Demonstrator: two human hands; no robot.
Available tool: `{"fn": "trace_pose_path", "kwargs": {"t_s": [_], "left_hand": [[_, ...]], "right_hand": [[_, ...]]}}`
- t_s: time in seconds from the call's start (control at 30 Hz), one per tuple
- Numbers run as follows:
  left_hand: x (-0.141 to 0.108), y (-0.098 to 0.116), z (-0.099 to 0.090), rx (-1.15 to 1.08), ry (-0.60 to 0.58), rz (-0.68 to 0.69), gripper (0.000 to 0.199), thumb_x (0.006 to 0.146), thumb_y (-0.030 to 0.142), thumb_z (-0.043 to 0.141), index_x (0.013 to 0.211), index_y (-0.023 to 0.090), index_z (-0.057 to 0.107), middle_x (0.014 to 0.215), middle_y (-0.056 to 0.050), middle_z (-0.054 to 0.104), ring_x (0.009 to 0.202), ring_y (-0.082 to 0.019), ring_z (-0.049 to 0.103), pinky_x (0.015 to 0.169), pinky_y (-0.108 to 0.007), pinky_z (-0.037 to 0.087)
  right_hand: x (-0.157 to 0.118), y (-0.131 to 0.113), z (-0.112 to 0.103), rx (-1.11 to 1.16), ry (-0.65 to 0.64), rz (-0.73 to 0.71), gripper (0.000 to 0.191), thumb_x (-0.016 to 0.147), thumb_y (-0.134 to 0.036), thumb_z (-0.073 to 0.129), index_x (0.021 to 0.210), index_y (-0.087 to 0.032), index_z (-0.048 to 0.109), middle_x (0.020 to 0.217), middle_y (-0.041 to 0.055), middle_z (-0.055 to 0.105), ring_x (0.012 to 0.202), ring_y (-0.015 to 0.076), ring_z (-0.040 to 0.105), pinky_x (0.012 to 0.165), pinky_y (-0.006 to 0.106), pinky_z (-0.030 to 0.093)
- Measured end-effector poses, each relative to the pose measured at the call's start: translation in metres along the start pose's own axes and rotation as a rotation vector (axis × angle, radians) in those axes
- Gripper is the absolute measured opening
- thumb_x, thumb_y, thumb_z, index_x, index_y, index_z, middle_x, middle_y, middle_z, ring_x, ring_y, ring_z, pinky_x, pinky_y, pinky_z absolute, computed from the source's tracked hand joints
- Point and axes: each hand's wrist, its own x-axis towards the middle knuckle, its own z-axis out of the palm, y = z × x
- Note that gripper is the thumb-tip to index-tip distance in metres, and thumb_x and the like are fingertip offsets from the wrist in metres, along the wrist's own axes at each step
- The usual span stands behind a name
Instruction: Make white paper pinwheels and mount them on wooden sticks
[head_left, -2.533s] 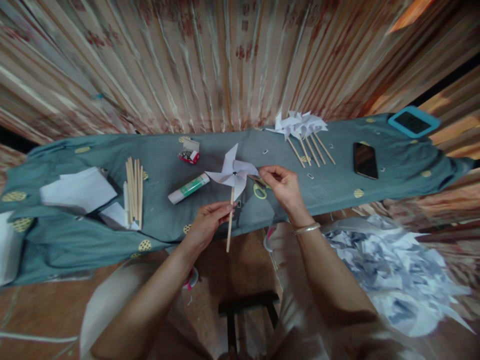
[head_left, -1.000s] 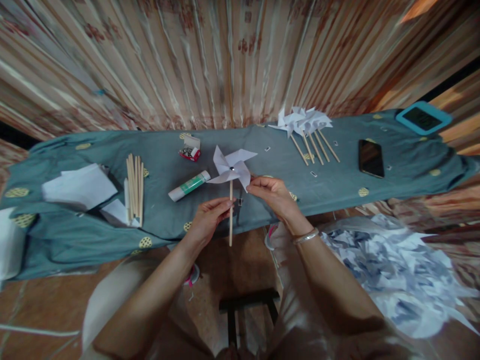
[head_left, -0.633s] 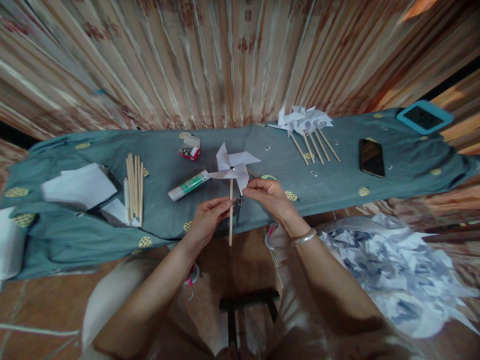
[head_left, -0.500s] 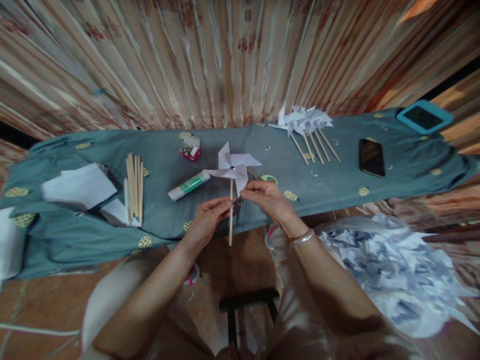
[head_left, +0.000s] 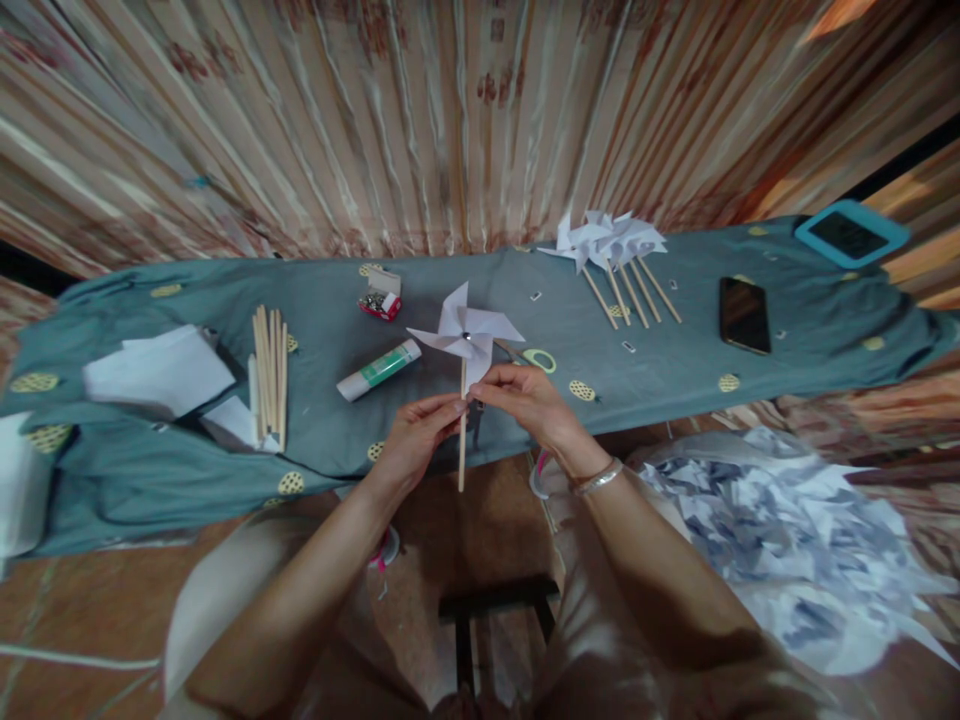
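Note:
A white paper pinwheel (head_left: 466,325) with a dark pin at its centre stands upright on a wooden stick (head_left: 462,450) between my hands. My left hand (head_left: 418,430) pinches the stick below the blades with thumb and fingers. My right hand (head_left: 525,400) is closed, its thumb and fingertips at the lower blade tip beside the stick. A glue stick (head_left: 379,370) with a green label lies left of the pinwheel. Beyond it sits an open small red and white box (head_left: 380,298) of metal pins. Scissors (head_left: 540,360) with a green-rimmed handle lie partly hidden behind my right hand.
Several pinwheels (head_left: 607,240) lie at the back right, near a phone (head_left: 744,315) and a blue-framed device (head_left: 852,234). Wooden sticks (head_left: 270,380) and white paper sheets (head_left: 161,370) are at left. A bag of paper pieces (head_left: 787,540) stands on the floor at right.
The pinwheel's blades have turned slightly clockwise. My right hand has moved a little left with the lower blade tip, closer to the stick. My left hand has stayed in place.

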Motion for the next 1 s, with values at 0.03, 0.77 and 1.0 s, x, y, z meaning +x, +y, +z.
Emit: {"fn": "trace_pose_path", "kwargs": {"t_s": [0.03, 0.77, 1.0], "left_hand": [[0.000, 0.001, 0.000, -0.005, 0.003, -0.006, 0.039, 0.044, 0.038, 0.095, 0.073, 0.017, 0.079, 0.072, -0.003, 0.074, 0.064, -0.010, 0.061, 0.068, -0.022, 0.050], [-0.001, 0.000, 0.000, 0.022, -0.031, -0.011, 0.039, 0.045, 0.040, 0.095, 0.072, 0.018, 0.080, 0.073, -0.004, 0.076, 0.064, -0.010, 0.062, 0.067, -0.021, 0.051], [0.000, 0.000, 0.001, 0.021, -0.019, -0.014, 0.039, 0.042, 0.040, 0.095, 0.071, 0.018, 0.080, 0.074, -0.005, 0.076, 0.064, -0.011, 0.062, 0.066, -0.022, 0.051]], "right_hand": [[0.000, -0.001, -0.002, -0.029, 0.013, 0.000, 0.038, 0.061, -0.055, 0.081, 0.062, -0.019, 0.069, 0.063, -0.0014, 0.066, 0.060, 0.0110, 0.054, 0.062, 0.026, 0.043], [0.010, -0.010, -0.018, 0.175, 0.217, 0.098, 0.052, 0.050, -0.051, 0.089, 0.085, -0.019, 0.069, 0.078, 0.0019, 0.072, 0.067, 0.0127, 0.065, 0.060, 0.024, 0.047], [0.013, -0.007, -0.016, 0.311, 0.227, 0.139, 0.048, 0.047, -0.035, 0.093, 0.084, -0.017, 0.068, 0.067, -0.0019, 0.070, 0.057, 0.0090, 0.061, 0.051, 0.021, 0.045]]}}
